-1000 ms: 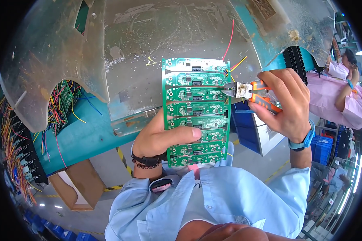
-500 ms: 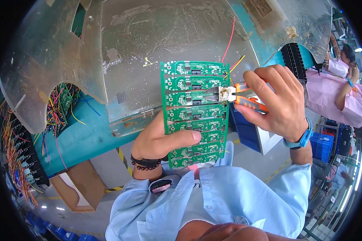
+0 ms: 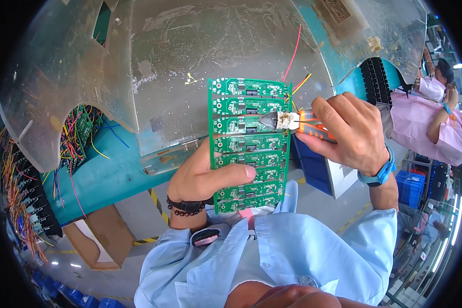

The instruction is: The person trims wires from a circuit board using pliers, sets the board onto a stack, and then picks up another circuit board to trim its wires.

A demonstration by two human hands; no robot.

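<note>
My left hand point(image 3: 203, 174) grips a green circuit board panel point(image 3: 249, 145) from its left edge, the thumb lying over the front and the other fingers hidden behind. The panel is made of several narrow boards stacked between two side rails. In my right hand point(image 3: 346, 131) is a pair of cutting pliers point(image 3: 287, 121) with orange and grey handles. Their jaws lie over the panel's upper right part, near the third board, and look closed. Red, yellow and dark wires point(image 3: 302, 84) stick out from behind the panel's upper right edge.
Beyond the panel lies a worn, scratched work surface point(image 3: 190, 97) with small scraps on it. Boards with coloured wires point(image 3: 77, 136) sit at the left, beside black racks point(image 3: 36, 200). A cardboard box point(image 3: 100, 238) and a blue bin point(image 3: 310, 164) stand lower down. Another person in pink point(image 3: 428, 126) sits at right.
The plier handles have come together and the jaws, parted before, now look closed. My right hand has dropped slightly. The panel has tilted a little.
</note>
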